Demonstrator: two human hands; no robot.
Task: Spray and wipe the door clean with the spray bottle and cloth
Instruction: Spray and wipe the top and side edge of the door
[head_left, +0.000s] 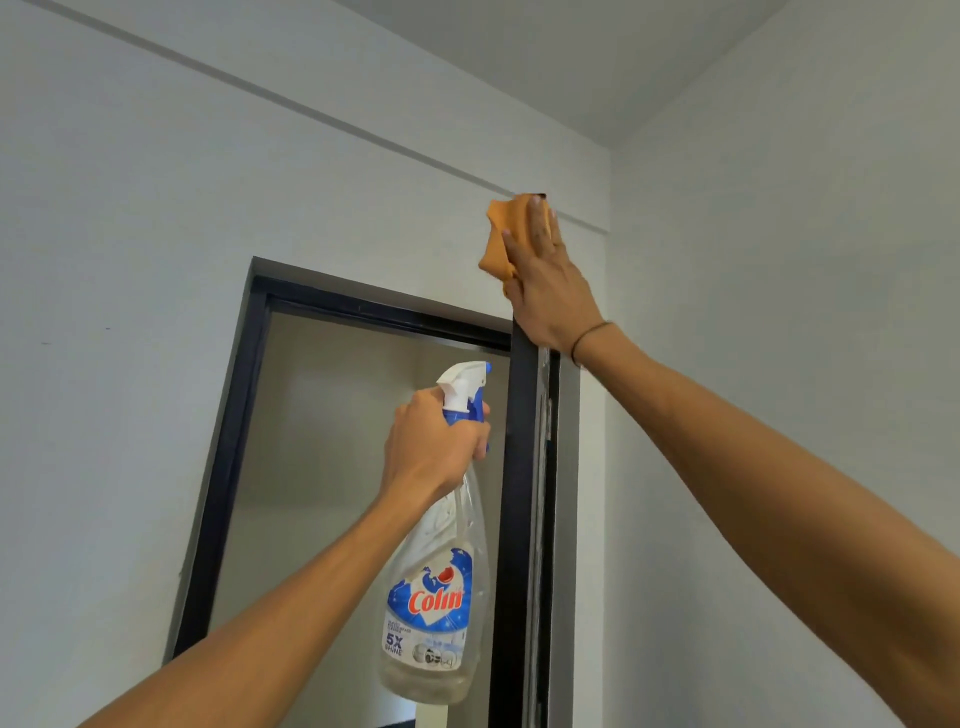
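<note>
The right hand (545, 280) was raised high, with straight fingers pressing an orange cloth (497, 244) against the top of the dark door (522, 467), which stood open and edge-on. Its top corner was hidden by the hand, so the exact contact was hard to see. The left hand (434, 441) was wrapped around the neck of the spray bottle (436, 597), which hung in front of the doorway, nozzle toward the door edge
</note>
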